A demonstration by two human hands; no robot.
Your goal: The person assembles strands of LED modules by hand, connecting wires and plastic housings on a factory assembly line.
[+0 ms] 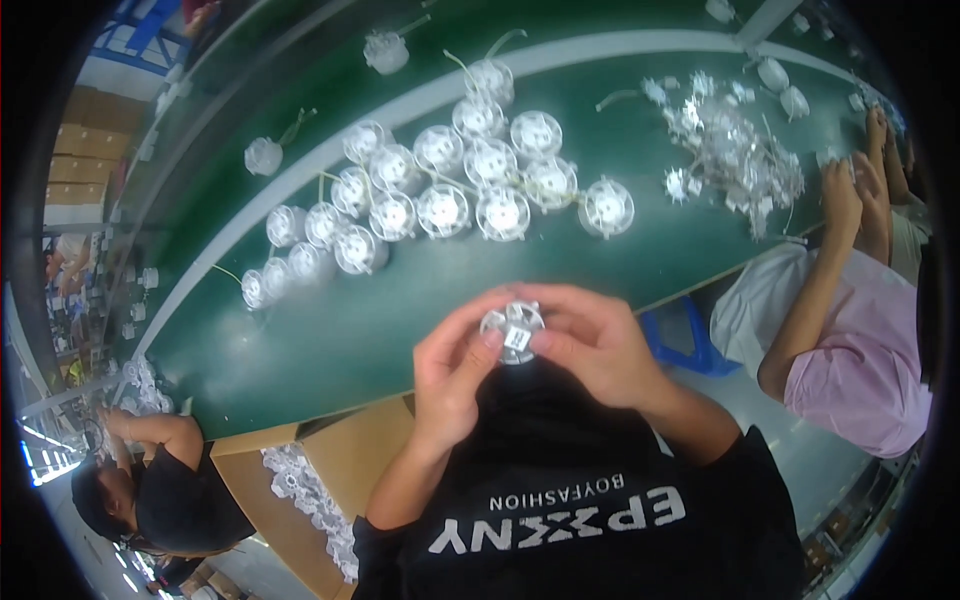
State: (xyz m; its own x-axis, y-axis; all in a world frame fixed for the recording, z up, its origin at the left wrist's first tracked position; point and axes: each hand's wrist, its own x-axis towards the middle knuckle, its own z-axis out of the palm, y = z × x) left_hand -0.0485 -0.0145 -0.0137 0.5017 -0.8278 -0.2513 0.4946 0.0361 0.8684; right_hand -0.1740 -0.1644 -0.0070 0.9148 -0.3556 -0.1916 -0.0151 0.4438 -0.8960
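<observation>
Between my two hands, close to my chest, is a round clear plastic housing (527,317) with a small white square label on its face. My left hand (452,360) wraps its left side, thumb on the face beside the label. From the other side my right hand (592,345) grips it, its thumb also pressed near the label. Beyond my hands, on the green table (380,320), stands a cluster of similar round clear housings (443,210) with white centres; thin pale wires run from some of them.
A heap of clear plastic parts (735,150) lies at the right. Past a pale rail (600,44), more housings sit on a green surface. A cardboard box (330,455) holding white parts is below left. Co-workers sit at left and right, beside a blue stool (690,340).
</observation>
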